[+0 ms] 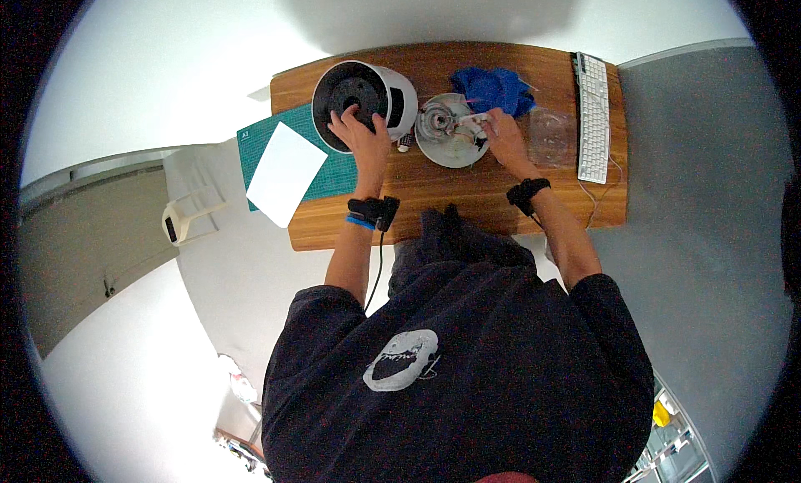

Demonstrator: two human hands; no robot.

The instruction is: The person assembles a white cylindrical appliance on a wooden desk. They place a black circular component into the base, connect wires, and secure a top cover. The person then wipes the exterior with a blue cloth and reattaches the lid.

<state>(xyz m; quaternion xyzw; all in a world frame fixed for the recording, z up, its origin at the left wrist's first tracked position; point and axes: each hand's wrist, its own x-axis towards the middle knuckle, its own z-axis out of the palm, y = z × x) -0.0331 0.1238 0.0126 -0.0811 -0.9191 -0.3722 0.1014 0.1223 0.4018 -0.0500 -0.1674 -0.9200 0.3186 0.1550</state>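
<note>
My left hand point(360, 137) lies over the black round top point(355, 87) of a white cylindrical appliance point(402, 124). Its fingers are spread, with one fingertip near the hole in the middle. My right hand point(506, 139) pinches a small white piece point(477, 124), perhaps a cloth or wipe, at the right rim of a shallow white round dish point(450, 154). Inside that dish sits a clear, ring-shaped part point(437, 120). A small dark-and-white object point(405, 142) lies between the appliance and the dish. The exact kind of the white piece is too small to tell.
A blue cloth point(494, 89) is bunched behind the dish, and a clear plastic item point(552, 137) lies to its right. A white keyboard point(592, 116) with a cable lines the right edge. White paper point(286, 174) covers part of a green cutting mat point(259, 141) at left. Below stands a pale stool point(188, 218).
</note>
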